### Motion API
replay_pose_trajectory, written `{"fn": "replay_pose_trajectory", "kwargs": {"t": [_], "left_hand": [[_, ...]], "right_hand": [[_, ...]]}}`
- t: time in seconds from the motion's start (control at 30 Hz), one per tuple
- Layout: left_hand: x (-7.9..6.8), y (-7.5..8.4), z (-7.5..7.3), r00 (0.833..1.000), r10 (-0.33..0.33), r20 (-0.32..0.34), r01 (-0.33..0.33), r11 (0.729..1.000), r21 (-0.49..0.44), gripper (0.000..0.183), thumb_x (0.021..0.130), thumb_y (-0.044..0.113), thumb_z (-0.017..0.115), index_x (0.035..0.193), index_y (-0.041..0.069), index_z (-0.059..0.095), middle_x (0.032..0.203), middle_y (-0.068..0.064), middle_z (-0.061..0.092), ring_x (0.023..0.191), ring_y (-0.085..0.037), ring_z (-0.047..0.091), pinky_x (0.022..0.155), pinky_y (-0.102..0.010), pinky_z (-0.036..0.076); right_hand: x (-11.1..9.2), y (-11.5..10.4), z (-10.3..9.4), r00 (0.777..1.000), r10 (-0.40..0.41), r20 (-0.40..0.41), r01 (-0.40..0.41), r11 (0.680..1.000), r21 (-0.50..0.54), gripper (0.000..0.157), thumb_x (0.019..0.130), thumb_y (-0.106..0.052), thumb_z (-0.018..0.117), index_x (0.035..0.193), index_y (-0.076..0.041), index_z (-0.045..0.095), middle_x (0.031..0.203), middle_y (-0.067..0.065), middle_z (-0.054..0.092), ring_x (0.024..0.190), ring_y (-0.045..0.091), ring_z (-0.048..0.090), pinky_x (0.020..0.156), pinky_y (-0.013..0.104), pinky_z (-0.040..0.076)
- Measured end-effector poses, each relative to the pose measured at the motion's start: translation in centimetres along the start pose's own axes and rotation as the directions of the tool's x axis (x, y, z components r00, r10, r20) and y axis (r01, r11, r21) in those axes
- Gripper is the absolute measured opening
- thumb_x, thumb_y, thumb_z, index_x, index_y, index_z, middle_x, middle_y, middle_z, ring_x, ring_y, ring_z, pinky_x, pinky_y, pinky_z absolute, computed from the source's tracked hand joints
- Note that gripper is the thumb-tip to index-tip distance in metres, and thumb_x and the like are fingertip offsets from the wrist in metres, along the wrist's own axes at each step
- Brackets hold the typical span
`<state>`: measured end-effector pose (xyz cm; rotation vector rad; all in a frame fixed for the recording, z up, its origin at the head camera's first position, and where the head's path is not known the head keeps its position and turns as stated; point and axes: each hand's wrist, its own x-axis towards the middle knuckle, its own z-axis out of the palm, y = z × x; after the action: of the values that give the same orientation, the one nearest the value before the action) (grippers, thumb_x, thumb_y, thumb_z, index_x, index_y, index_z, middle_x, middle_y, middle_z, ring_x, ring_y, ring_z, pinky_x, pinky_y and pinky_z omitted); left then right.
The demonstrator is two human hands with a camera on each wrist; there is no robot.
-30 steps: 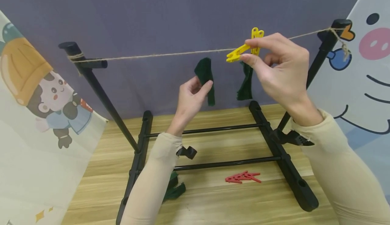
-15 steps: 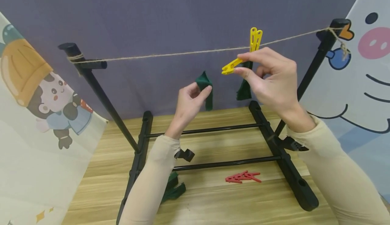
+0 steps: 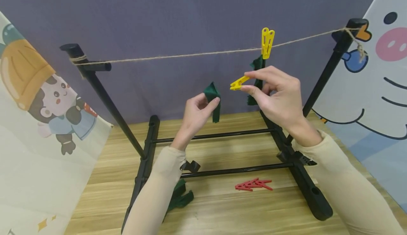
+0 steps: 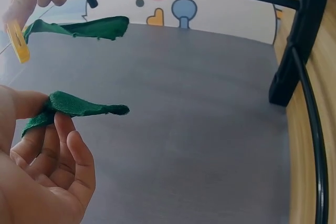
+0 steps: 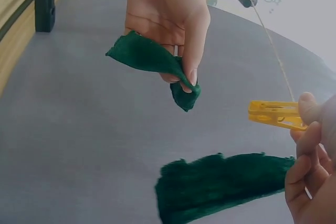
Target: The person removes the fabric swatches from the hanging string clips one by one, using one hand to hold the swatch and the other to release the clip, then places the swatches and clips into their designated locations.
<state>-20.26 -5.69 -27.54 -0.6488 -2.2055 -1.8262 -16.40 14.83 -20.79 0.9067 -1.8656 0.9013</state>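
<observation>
My left hand (image 3: 198,113) pinches a green cloth strip (image 3: 216,112) between thumb and fingers, below the string (image 3: 178,56). One end dangles past the thumb, and the strip looks folded and twisted in the right wrist view. My right hand (image 3: 279,99) pinches a yellow clothespin (image 3: 237,83) by its handle ends, its nose pointing left toward the strip, a gap between them. Behind the right hand, a second green strip (image 3: 258,63) hangs from the string under another yellow clothespin (image 3: 267,43); the hand partly covers this strip.
A black frame stands on the wooden tabletop (image 3: 222,210), its left post (image 3: 111,107) and right post (image 3: 330,76) bearing the string. Red clothespins (image 3: 253,184) lie near the front crossbar (image 3: 238,171). More green cloth (image 3: 182,199) lies beside the left forearm.
Both hands have come down away from the string, the right one also leftward with its clothespin. The left hand has lowered the green strip. The hanging strip's clothespin is now uncovered.
</observation>
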Motion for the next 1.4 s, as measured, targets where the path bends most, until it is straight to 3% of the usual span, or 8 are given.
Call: {"fn": "replay_pose_trajectory", "kwargs": {"t": [0.27,0.5,0.73,0.97,1.2,1.4], "left_hand": [[-0.6,-1.6,-0.1,1.000,-0.015,0.010,0.015,1.000,-0.007,0.019,0.095,0.015,0.061,0.100,-0.002,0.067,0.088,-0.018,0.067,0.080,-0.032,0.063,0.071,-0.032,0.050],[-0.7,-5.7,0.0,1.000,-0.012,0.004,0.012,1.000,0.005,0.023,0.093,0.032,0.065,0.096,0.010,0.069,0.083,-0.006,0.067,0.074,-0.020,0.063,0.068,-0.033,0.048],[-2.2,-3.4,-0.3,0.999,-0.033,0.027,0.032,0.999,0.034,0.018,0.095,0.017,0.061,0.095,-0.001,0.067,0.086,-0.016,0.066,0.077,-0.031,0.061,0.067,-0.032,0.045],[-2.7,-3.8,-0.5,0.999,-0.029,0.032,0.028,0.999,0.033,0.018,0.095,0.016,0.061,0.095,-0.001,0.067,0.084,-0.016,0.064,0.071,-0.034,0.057,0.058,-0.030,0.040],[-3.0,-4.1,-0.5,0.998,-0.052,0.039,0.051,0.998,0.026,0.018,0.095,0.017,0.062,0.096,0.000,0.067,0.084,-0.017,0.064,0.071,-0.033,0.058,0.060,-0.028,0.043],[-3.4,-4.1,-0.7,0.997,-0.069,0.042,0.069,0.998,0.004,0.015,0.094,0.012,0.062,0.094,-0.003,0.066,0.085,-0.018,0.065,0.073,-0.036,0.061,0.061,-0.028,0.045]], "right_hand": [[-1.1,0.4,0.6,0.998,0.038,0.041,-0.039,0.999,0.014,0.031,0.070,0.009,0.080,0.100,0.008,0.070,0.092,0.020,0.066,0.044,0.005,0.041,0.045,0.016,0.034],[-2.1,0.8,0.8,0.994,0.088,0.067,-0.091,0.995,0.040,0.037,0.067,0.007,0.083,0.102,0.006,0.070,0.093,0.015,0.067,0.044,0.004,0.041,0.044,0.016,0.033],[-2.9,1.0,1.1,0.990,0.123,0.074,-0.127,0.990,0.057,0.038,0.066,0.007,0.084,0.102,0.004,0.071,0.091,0.011,0.069,0.041,0.004,0.040,0.041,0.018,0.032],[-3.5,1.0,1.2,0.985,0.138,0.103,-0.142,0.989,0.032,0.037,0.067,0.005,0.084,0.101,0.003,0.071,0.092,0.011,0.069,0.041,0.003,0.040,0.041,0.017,0.031],[-4.3,1.3,1.5,0.982,0.153,0.115,-0.158,0.987,0.039,0.037,0.067,0.005,0.084,0.101,0.002,0.071,0.091,0.008,0.069,0.042,0.000,0.041,0.039,0.019,0.032],[-5.8,3.0,2.0,0.976,0.177,0.126,-0.184,0.982,0.042,0.039,0.067,0.000,0.086,0.104,-0.006,0.073,0.094,0.000,0.070,0.042,-0.001,0.040,0.039,0.019,0.032]]}}
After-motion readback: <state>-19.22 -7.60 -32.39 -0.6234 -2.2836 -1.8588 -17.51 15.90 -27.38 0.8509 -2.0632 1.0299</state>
